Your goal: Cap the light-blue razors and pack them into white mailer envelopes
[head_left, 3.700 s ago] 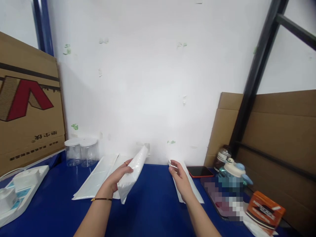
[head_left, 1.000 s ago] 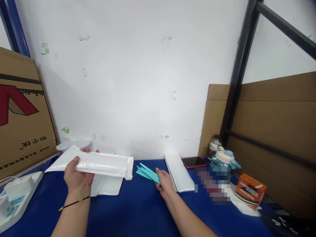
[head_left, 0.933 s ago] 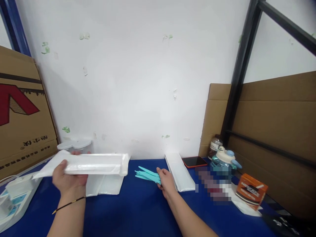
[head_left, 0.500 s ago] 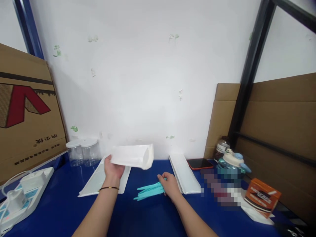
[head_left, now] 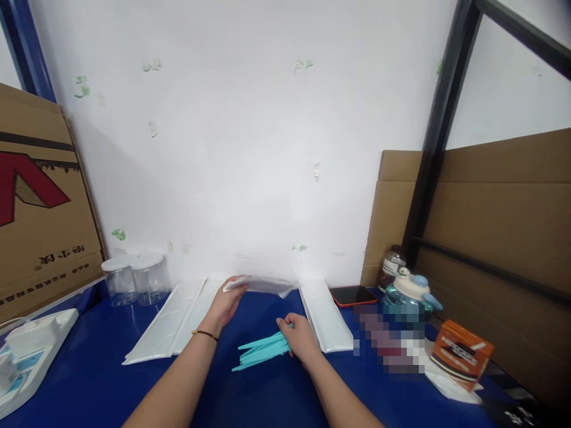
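Note:
My left hand (head_left: 226, 304) grips one end of a flat white plastic bag (head_left: 267, 285), raised above the table near the wall and seen nearly edge-on. Closed around a bundle of thin teal strips (head_left: 262, 352) is my right hand (head_left: 302, 340); their pointed ends fan out to the left, just over the blue table (head_left: 250, 395). I cannot tell exactly what the strips are. Left of my left hand lie white plastic bags (head_left: 163, 327), side by side. Another pile of white bags (head_left: 325, 321) lies just beyond my right hand.
Two clear lidded jars (head_left: 149, 282) stand at the back left, near a power strip (head_left: 42, 371). To the right are a phone (head_left: 354, 295), a brown bottle (head_left: 393, 266), a teal drinking bottle (head_left: 413, 292) and an orange box (head_left: 463, 355). Cardboard (head_left: 499, 238) borders the right side.
My left hand has turned the white bag from its broad face to nearly edge-on. My right hand keeps the teal strips in about the same place. The view has swung slightly right.

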